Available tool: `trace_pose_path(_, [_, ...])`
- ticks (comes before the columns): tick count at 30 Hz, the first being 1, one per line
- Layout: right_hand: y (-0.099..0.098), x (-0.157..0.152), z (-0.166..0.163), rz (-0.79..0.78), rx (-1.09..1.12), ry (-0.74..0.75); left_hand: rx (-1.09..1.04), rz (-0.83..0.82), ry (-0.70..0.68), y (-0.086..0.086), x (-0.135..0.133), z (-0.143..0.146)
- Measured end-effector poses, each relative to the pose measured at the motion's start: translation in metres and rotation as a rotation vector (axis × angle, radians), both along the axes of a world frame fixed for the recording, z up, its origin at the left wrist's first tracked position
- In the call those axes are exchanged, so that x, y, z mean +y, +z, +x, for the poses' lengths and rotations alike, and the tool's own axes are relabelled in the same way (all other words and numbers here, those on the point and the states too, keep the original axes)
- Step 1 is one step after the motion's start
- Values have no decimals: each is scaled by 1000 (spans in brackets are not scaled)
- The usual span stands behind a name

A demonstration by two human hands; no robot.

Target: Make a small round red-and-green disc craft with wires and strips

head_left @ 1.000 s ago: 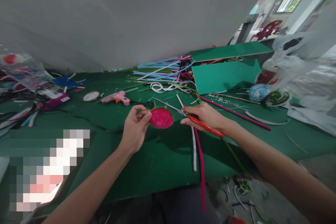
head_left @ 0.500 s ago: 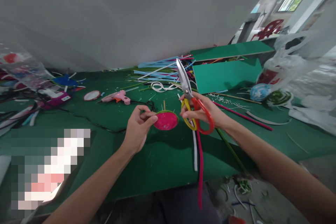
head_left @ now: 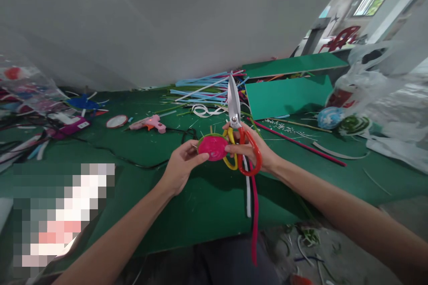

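A flat round pink disc (head_left: pixel 212 148) with a green rim is pinched at its left edge by my left hand (head_left: pixel 182 164). My right hand (head_left: pixel 252 144) keeps hold of scissors (head_left: pixel 234 120) with one yellow and one red handle, blades closed and pointing up. The right fingertips also touch the disc's right edge. Below the right hand, a pink strip (head_left: pixel 255 213) and a white strip (head_left: pixel 248 191) lie over the table's near part, the pink one hanging past the edge.
A pink glue gun (head_left: pixel 150 124) rests on the green table (head_left: pixel 200 213), its black cord running left. Blue strips (head_left: pixel 200 94) are piled at the back. Green boards (head_left: pixel 289 95) and plastic bags (head_left: pixel 371 80) stand right. A small round white piece (head_left: pixel 117 121) lies left.
My right hand has moved left with the scissors and now touches the disc. The scissors have turned more upright. The disc has shifted slightly right and up.
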State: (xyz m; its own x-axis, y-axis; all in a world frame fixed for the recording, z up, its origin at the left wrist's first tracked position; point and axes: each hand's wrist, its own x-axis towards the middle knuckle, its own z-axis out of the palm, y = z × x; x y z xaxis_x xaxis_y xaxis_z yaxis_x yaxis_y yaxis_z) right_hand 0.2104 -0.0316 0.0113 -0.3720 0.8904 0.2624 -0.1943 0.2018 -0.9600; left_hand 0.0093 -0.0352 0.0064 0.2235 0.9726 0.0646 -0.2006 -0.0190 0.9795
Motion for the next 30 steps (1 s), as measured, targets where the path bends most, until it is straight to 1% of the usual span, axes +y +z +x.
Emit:
trace_pose_path(2, [5,1,4,31,-29,15,-1,11,35,1,-1,0])
trace_pose_path(4, [13,2,15,59,-105,44,-37,7,61,2,-1,0])
trace_pose_path(7, [27,5,39,91,-317,104,-108,-12,57,3,-1,-2])
trace_pose_path(9, [35,7,54,155,-496,119,-156,-27,51,3,0,-4])
trace_pose_path(11, [38,8,62,220,-645,111,-191,-41,42,2,1,-5])
trace_pose_path(13, [37,7,62,250,-717,125,-204,-51,34,2,1,-6])
trace_pose_path(16, [32,5,54,243,-743,171,-207,-61,29,1,1,-6])
trace_pose_path(20, [28,4,45,265,-754,186,-228,-58,32,0,1,-5])
trace_pose_path(24, [25,5,45,269,-715,180,-215,-57,44,1,1,-4])
trace_pose_path(30, [24,5,47,274,-696,164,-206,-63,25,2,-1,-5])
